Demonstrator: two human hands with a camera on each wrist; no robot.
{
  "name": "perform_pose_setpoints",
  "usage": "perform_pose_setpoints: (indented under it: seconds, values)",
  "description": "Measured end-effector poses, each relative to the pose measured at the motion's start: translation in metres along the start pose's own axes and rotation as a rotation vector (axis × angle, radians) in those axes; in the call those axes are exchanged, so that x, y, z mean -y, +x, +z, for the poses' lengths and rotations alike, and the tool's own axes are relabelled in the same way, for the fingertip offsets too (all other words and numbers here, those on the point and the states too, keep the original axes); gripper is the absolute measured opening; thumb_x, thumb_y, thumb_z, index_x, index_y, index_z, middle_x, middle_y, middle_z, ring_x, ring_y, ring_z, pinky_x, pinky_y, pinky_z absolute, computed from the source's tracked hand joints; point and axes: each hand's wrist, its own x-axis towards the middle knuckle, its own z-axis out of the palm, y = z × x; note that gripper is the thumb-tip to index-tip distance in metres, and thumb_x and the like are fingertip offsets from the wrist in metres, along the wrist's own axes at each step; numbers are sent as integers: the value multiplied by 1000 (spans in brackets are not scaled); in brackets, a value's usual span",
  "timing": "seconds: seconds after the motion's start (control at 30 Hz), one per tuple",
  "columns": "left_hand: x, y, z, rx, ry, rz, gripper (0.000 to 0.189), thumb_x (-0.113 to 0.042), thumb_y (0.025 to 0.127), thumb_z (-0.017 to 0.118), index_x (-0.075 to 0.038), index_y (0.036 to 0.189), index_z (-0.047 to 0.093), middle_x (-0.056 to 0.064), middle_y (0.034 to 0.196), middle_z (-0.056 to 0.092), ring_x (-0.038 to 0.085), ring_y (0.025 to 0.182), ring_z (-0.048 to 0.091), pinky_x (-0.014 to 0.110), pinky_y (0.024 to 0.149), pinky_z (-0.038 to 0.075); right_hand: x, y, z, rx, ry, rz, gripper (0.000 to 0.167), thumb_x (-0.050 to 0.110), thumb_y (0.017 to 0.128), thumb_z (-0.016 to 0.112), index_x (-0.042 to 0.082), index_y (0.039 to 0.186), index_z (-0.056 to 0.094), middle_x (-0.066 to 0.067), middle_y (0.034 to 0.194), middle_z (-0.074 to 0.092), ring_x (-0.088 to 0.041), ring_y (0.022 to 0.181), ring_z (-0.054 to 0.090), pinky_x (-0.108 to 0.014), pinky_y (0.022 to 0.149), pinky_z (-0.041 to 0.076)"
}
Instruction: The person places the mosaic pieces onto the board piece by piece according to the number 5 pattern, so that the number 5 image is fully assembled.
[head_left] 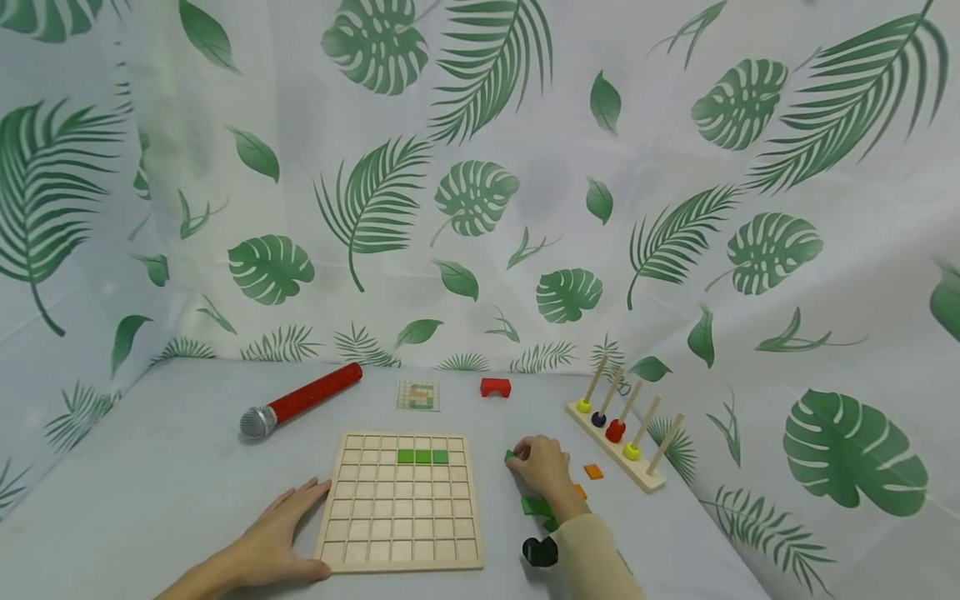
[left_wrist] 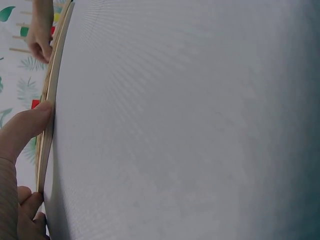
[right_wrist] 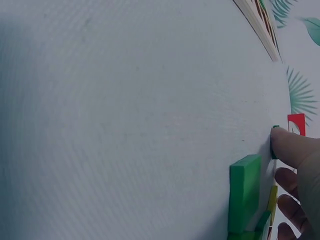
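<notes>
A square wooden grid board lies on the table with a row of three green tiles in its second row from the back. Spread along the board's left edge is my left hand, its thumb by the near corner and fingertips farther up the side. To the right of the board, my right hand pinches a small green tile low over the table. Its fingers partly cover that tile. Loose green pieces and orange tiles lie around the right wrist.
A red microphone lies at the back left. Behind the board are a small patterned grid card and a red arch block. A peg stand with coloured beads is at the right. A black object sits beside the right sleeve.
</notes>
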Motion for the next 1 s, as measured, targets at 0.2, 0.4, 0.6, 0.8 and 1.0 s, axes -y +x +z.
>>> perform_pose_setpoints:
  seconds: [0.2,0.4,0.6,0.8,1.0]
  values:
    - [-1,2,-2,14,-10,-8,108,-54,62,78,1,143,34,25,145,34,43,135,25,56,111,13,-2,6,-2,69,8,-13,13,19,78,76,15,89,72,1,81,57,-20,81,51,-47,75,39]
    - [-2,1,-3,31,-34,-11,108,-52,62,79,3,143,33,28,144,33,46,134,24,62,109,12,1,6,3,65,-45,-47,21,33,75,79,16,85,70,4,75,55,-17,77,50,-45,73,39]
    - [0,2,-1,26,-24,-26,109,-55,61,79,2,143,34,25,144,35,43,135,25,60,110,12,8,6,4,80,-29,-84,14,23,77,79,14,84,69,4,75,55,-15,73,49,-38,70,42]
    - [2,2,0,25,-18,-33,109,-56,61,79,2,142,35,25,144,35,43,135,25,59,110,12,7,6,4,105,35,-129,12,15,80,76,11,87,68,2,79,53,-14,72,49,-28,65,48]
    - [1,1,-1,20,-15,-11,108,-56,62,78,2,142,34,25,144,35,42,135,26,60,110,13,15,11,3,60,132,-226,9,6,80,72,9,87,67,-1,82,54,-14,74,55,-27,66,53]
